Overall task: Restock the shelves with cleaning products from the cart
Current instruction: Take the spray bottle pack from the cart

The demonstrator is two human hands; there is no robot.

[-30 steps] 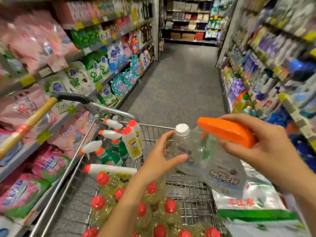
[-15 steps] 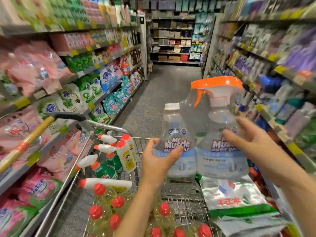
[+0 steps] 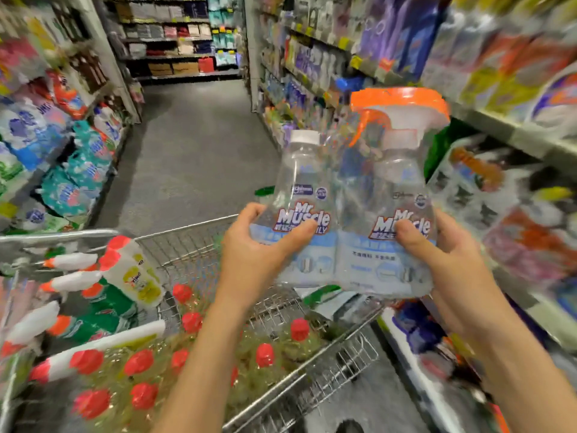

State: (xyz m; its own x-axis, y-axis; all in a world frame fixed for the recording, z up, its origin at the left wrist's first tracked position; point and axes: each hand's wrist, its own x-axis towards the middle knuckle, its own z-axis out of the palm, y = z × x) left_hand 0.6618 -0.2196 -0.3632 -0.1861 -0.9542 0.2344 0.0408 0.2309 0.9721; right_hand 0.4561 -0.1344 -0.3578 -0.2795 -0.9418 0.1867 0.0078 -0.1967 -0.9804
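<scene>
I hold a clear twin pack of Mr Muscle cleaner (image 3: 352, 195) upright above the wire cart (image 3: 187, 242). It joins a white-capped refill bottle on the left and an orange-topped spray bottle on the right. My left hand (image 3: 259, 254) grips the left bottle's lower part, thumb across the label. My right hand (image 3: 446, 260) grips the right bottle's lower part the same way. The pack is raised beside the right-hand shelves (image 3: 512, 135), which are blurred.
The cart holds several red-capped yellow bottles (image 3: 193, 354), white and green spray bottles (image 3: 93, 289) and a green-and-white bag (image 3: 331, 301). Shelves of detergent bags (image 3: 71, 170) line the left. The grey aisle floor (image 3: 193, 145) runs ahead to far shelving.
The twin pack went from tilted over the cart to upright and higher, carried towards the right shelves. My view has swung to the right. Both hands now grip the pack's lower part.
</scene>
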